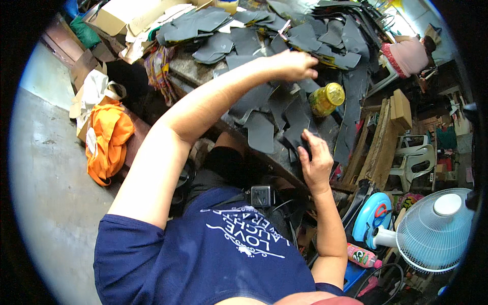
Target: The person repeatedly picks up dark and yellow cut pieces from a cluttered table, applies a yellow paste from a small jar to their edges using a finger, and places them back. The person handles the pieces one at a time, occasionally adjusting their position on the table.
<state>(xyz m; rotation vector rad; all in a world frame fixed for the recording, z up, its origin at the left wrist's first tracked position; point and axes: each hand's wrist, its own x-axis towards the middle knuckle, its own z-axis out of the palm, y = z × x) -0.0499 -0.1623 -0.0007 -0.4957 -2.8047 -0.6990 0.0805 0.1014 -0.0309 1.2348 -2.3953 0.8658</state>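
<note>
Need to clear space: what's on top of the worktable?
Mostly dark flat pieces, plus a yellow jar, sit on the worktable; what lies beneath them is hidden.

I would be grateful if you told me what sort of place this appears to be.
It looks like a small workshop, perhaps for shoe or leather-type goods: flat dark-grey cut-out pieces lie heaped across a worn grey worktable, with a rounded yellow jar standing among them.

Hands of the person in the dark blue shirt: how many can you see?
2. The left hand is by the piled dark pieces; the right hand is below the yellow jar in the picture. Neither is fully hidden.
</note>
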